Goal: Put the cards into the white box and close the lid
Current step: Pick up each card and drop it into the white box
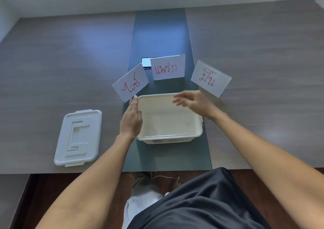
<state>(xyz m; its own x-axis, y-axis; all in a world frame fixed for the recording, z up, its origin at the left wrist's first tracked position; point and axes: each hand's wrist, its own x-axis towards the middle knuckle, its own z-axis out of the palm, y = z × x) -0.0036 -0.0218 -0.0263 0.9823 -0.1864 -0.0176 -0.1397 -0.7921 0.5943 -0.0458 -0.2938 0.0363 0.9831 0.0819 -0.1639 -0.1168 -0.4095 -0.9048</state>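
An open white box stands on the dark centre strip of the table, with nothing visible inside. Three white cards with red handwriting stand upright behind it: a left card, a middle card and a right card. The white lid lies flat on the table to the left of the box. My left hand is flat beside the box's left wall, fingertips close under the left card. My right hand hovers over the box's far right corner with fingers spread, holding nothing.
The grey wooden table has a dark strip down its middle. A small black-and-silver hatch sits behind the middle card. The table's near edge runs just below the box; dark-clothed legs and a bare foot show beneath.
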